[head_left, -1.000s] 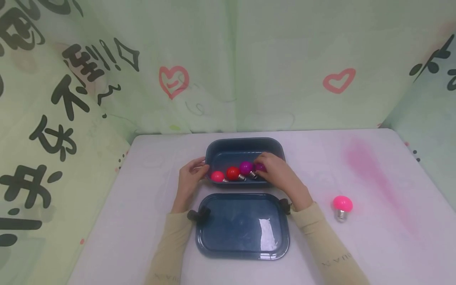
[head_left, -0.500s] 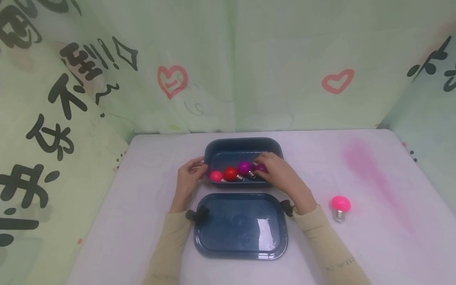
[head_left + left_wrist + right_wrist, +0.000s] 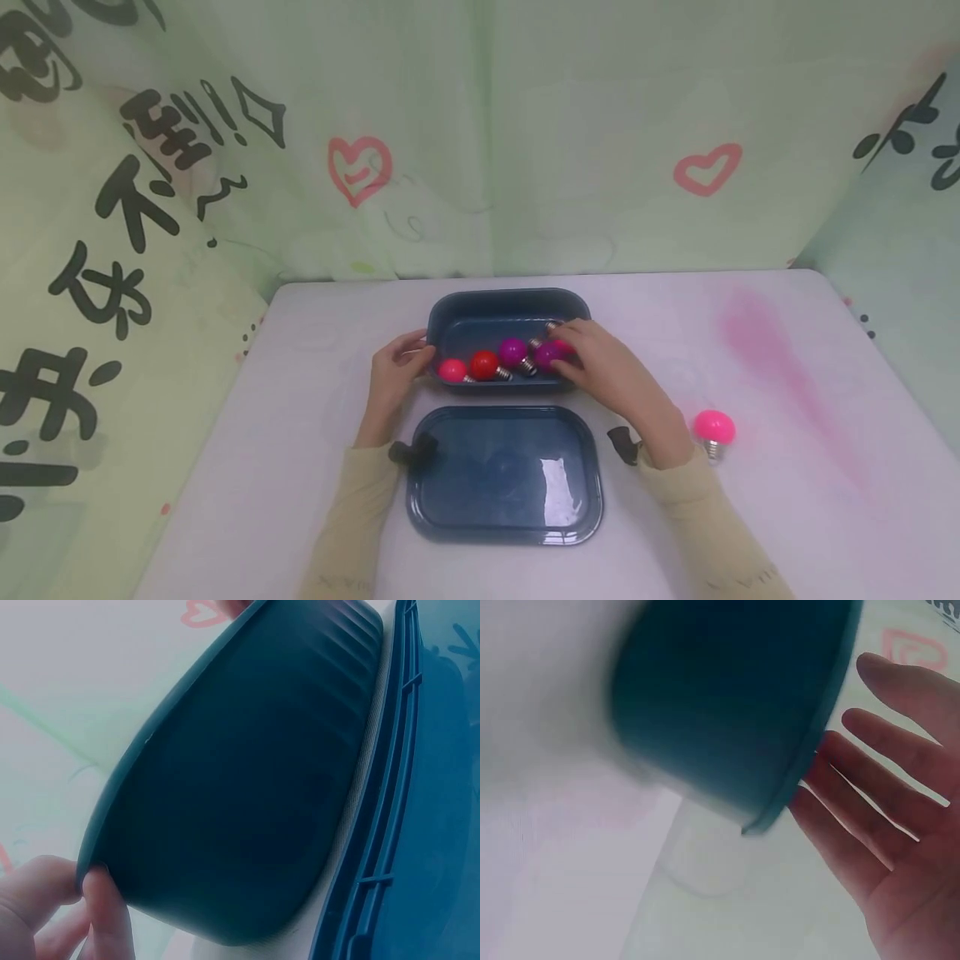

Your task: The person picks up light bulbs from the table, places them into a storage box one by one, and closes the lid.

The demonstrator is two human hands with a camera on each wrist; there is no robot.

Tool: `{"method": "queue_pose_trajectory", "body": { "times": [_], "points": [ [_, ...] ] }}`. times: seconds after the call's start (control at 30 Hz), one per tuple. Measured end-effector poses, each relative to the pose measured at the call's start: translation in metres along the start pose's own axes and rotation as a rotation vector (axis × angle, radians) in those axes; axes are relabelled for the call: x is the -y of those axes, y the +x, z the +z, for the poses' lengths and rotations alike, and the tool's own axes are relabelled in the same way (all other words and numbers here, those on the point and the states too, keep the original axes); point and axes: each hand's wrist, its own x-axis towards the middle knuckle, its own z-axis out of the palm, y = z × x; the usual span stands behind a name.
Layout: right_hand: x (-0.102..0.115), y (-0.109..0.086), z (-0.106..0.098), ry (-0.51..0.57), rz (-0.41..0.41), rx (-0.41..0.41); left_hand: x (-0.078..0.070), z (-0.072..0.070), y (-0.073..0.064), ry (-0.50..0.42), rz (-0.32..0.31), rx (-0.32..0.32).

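In the head view, a dark blue plastic box (image 3: 510,301) holds several round light bulbs along its near side: a pink bulb (image 3: 452,371), a red bulb (image 3: 484,364), a purple bulb (image 3: 513,351) and another purple bulb (image 3: 547,357). My left hand (image 3: 396,375) pinches the box's left rim between thumb and fingers, plain in the left wrist view too. My right hand (image 3: 611,367) reaches over the box's right side. A pink patch and a metal screw base show by its fingers. The right wrist view shows these fingers spread and loosely extended beside the rim.
A dark blue lid (image 3: 504,475) lies flat on the white table, just in front of the box. One more pink bulb (image 3: 714,427) stands on its screw base to the right, close to my right sleeve. A patterned green cloth (image 3: 570,167) rises behind the table.
My right hand has eased rightward and its fingers have loosened, uncovering more of the right purple bulb and a screw base. My left hand keeps its hold on the rim.
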Motion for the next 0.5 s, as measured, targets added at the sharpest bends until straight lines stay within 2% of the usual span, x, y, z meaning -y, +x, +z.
{"method": "queue_pose_trajectory", "body": {
  "times": [0.5],
  "points": [
    [-0.015, -0.035, -0.023, -0.063, 0.042, -0.035, -0.004, -0.002, 0.0, -0.017, -0.048, 0.021]
  ]
}}
